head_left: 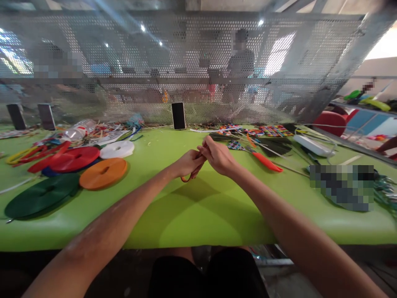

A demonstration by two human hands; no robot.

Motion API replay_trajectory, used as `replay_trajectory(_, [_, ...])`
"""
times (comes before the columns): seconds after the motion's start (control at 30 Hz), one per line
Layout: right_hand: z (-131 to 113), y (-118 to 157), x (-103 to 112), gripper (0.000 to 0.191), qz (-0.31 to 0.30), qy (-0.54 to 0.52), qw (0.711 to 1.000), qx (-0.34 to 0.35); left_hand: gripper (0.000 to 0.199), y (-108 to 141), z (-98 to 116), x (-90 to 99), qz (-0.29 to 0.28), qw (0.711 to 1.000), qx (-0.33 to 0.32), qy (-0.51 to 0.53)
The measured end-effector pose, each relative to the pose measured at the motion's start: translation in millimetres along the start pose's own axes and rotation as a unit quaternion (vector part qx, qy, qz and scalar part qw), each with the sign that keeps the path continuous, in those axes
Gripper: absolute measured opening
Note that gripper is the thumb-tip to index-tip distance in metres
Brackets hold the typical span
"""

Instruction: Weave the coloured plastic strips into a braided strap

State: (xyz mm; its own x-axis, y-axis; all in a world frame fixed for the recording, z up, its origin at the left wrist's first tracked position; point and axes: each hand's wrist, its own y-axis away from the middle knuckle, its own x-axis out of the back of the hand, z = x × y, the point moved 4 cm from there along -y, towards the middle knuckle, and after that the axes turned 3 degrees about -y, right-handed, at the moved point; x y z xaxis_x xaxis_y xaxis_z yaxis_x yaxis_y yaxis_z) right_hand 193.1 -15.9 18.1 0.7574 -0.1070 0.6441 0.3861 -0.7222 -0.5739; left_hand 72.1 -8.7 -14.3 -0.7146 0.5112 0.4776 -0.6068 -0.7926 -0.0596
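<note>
Over the green table point(149, 225), the left hand point(188, 162) closes on a small orange loop point(185, 180), mostly hidden beneath it, the right hand point(217, 156) meets it with bent fingers whose hold I cannot tell, and beyond, a perforated screen point(192, 54) blurs a standing person point(242, 62).

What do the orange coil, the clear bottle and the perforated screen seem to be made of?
Orange coil: probably plastic strapping with a satin sheen, judging by its smooth, tightly wound face. Clear bottle: likely thin plastic, glossy; see-through with highlights. Perforated screen: apparently metal, dull grey, with regular holes.
</note>
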Motion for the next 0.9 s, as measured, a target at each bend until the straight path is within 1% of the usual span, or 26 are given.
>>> replay_trajectory(0.07, [-2, 0, 3, 0.032, 0.028, -0.023, 0.999, -0.001, 0.043, 3, 4, -2.2, -0.030, 0.999, 0.007, 0.043])
replay_trajectory(0.13, [-1, -1, 6, 0.041, 0.046, -0.115, 0.992, -0.015, 0.038, 8, 10, -3.8, -0.064, 0.993, 0.020, 0.101])
replay_trajectory(0.17, [0, -1, 6, 0.045, 0.041, -0.173, 0.984, -0.027, 0.037, 11, 14, -4.4, -0.081, 0.988, 0.028, 0.131])
replay_trajectory(0.23, [0, -2, 5, 0.051, -0.003, -0.260, 0.965, -0.045, 0.037, 16, 20, -5.9, -0.120, 0.975, 0.051, 0.181])
replay_trajectory(0.3, [-3, 0, 2, 0.055, -0.074, -0.284, 0.955, -0.049, 0.039, 21, 25, -8.8, -0.175, 0.959, 0.080, 0.210])
replay_trajectory(0.37, [-8, 3, -1, 0.058, -0.129, -0.292, 0.946, -0.056, 0.042, 26, 28, -13.1, -0.241, 0.938, 0.106, 0.225])
replay_trajectory(0.4, [-10, 4, -3, 0.059, -0.145, -0.302, 0.940, -0.063, 0.043, 27, 28, -15.2, -0.267, 0.928, 0.116, 0.232])
replay_trajectory(0.47, [-14, 6, -4, 0.061, -0.150, -0.327, 0.930, -0.075, 0.049, 29, 29, -18.2, -0.300, 0.912, 0.125, 0.249])
replay_trajectory(0.57, [-19, 8, -7, 0.061, -0.144, -0.345, 0.925, -0.068, 0.055, 30, 28, -20.4, -0.310, 0.900, 0.133, 0.276])
replay_trajectory(0.7, [-22, 9, -7, 0.059, -0.125, -0.299, 0.944, -0.063, 0.053, 30, 24, -20.4, -0.305, 0.894, 0.148, 0.294])
replay_trajectory(0.8, [-21, 7, -7, 0.059, -0.097, -0.259, 0.957, -0.084, 0.046, 28, 20, -18.5, -0.287, 0.906, 0.127, 0.284])
replay_trajectory(0.9, [-14, 4, -6, 0.062, -0.074, -0.224, 0.964, -0.121, 0.028, 22, 17, -14.8, -0.230, 0.937, 0.065, 0.256])
